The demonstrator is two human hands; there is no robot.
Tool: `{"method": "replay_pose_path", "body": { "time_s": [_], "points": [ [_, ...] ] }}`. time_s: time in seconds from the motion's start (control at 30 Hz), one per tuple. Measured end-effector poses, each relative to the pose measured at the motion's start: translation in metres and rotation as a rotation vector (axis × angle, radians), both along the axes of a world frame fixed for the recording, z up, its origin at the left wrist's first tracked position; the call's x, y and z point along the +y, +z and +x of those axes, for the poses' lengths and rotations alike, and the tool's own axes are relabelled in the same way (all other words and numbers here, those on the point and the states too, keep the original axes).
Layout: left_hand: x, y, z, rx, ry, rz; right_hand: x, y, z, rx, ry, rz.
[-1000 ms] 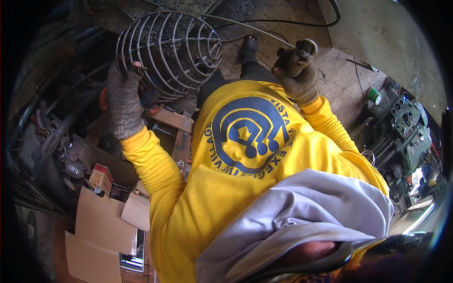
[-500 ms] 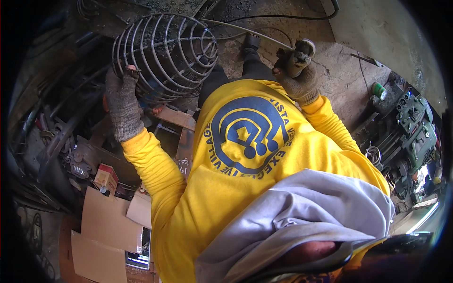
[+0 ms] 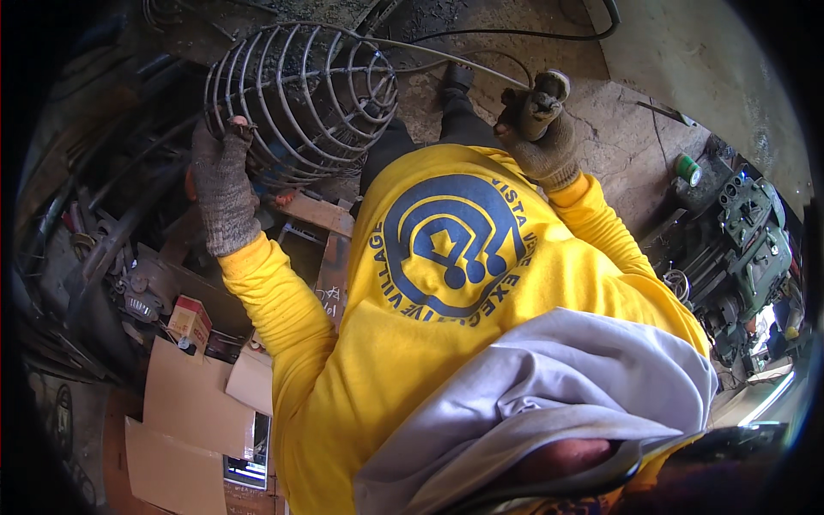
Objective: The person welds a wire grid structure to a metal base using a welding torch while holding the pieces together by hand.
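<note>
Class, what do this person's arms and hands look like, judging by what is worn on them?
Yellow long sleeves, wrinkled, with no visible markings, cover both arms. The left hand and right hand wear grey-brown knitted gloves; a bare fingertip shows at the left one.

Stained, cracked floor (image 3: pixel 614 146) about the right hand (image 3: pixel 542 137)
Ahead of that hand, a black cable (image 3: pixel 532 36) curves across the dull brown-grey surface; farther ahead and to its left, small dark scraps (image 3: pixel 432 15) lie scattered. A foot (image 3: pixel 459 77) in dark footwear rests just left of and beyond the hand, and a thin dark strip (image 3: pixel 659 109) lies well off to its right.
</note>
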State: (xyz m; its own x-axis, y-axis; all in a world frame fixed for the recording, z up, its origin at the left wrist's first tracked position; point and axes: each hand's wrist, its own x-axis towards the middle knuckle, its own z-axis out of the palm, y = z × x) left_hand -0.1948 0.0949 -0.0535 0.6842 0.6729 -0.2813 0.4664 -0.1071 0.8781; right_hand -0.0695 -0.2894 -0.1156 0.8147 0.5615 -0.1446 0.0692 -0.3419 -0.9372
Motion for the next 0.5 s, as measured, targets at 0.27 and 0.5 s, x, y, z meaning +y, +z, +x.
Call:
{"method": "replay_pose_path", "body": {
  "time_s": [0.27,0.5],
  "points": [
    [0.002,-0.006,0.000,-0.084,-0.013,0.106,0.008,0.004,0.001,-0.036,0.015,0.046],
    [0.014,-0.008,-0.006,0.092,-0.139,0.296,0.005,0.000,-0.001,0.033,-0.090,0.188]
  ]
}}
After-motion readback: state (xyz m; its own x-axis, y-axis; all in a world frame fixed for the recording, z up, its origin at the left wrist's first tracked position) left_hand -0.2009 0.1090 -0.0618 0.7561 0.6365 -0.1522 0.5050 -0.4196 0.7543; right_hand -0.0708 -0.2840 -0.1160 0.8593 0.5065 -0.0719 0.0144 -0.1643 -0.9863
